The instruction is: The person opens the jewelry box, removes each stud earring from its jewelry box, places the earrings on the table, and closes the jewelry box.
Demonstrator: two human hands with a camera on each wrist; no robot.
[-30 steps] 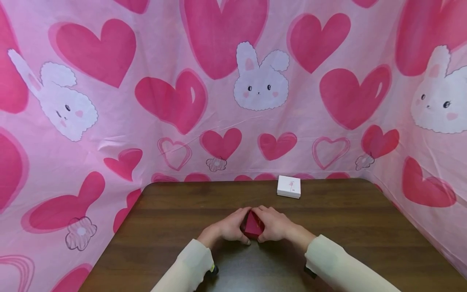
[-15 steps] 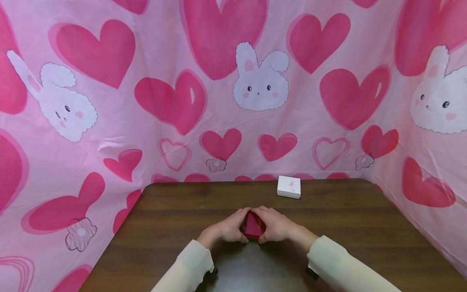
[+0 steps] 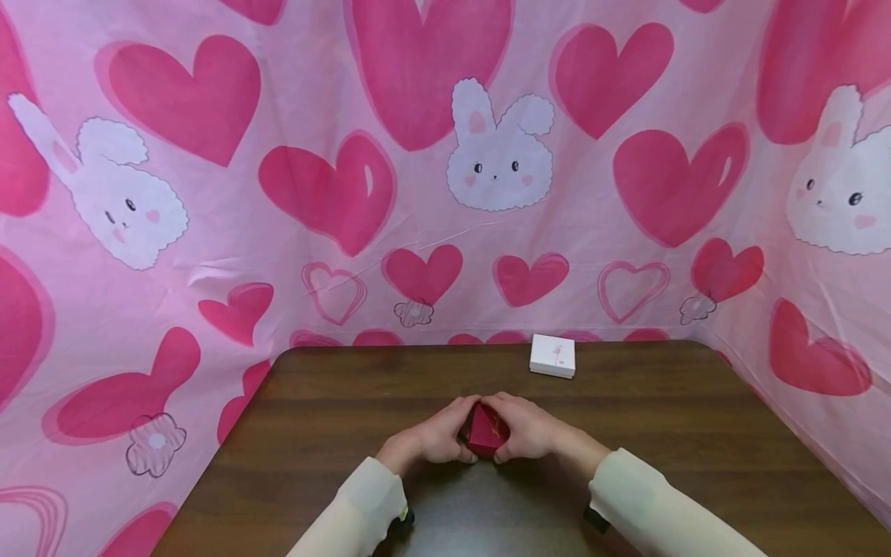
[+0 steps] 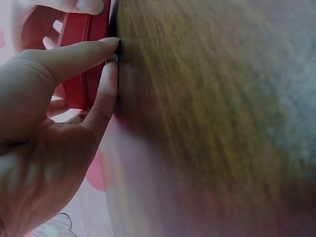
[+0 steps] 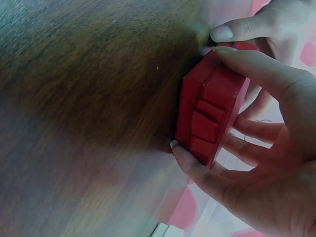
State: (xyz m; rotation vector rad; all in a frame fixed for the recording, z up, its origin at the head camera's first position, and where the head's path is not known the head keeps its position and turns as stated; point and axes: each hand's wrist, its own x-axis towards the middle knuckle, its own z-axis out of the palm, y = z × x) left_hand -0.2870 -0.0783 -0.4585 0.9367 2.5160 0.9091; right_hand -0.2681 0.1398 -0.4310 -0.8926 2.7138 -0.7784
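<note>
A small red gift box (image 3: 487, 433) with angled sides sits on the table between my two hands. A ribbon bow shows on its side in the right wrist view, where the box (image 5: 190, 98) rests on the wood. My left hand (image 3: 440, 435) grips its left side, thumb at the near edge and fingers round the far side. From the right, my right hand (image 3: 527, 429) holds it between thumb and fingers. The fingertips of both hands nearly meet at the far side. The left wrist view shows a ribbed red side of the box (image 4: 74, 32), partly covered by fingers.
A white square box (image 3: 553, 356) with a small pink print stands near the table's back edge, right of centre. The brown wooden table (image 3: 334, 394) is enclosed by a pink cloth (image 3: 418, 224) printed with hearts and rabbits.
The red gift box has turned slightly and shifted a little to the right between the hands. My right hand and sleeve have moved slightly right; the left hand has barely moved.
</note>
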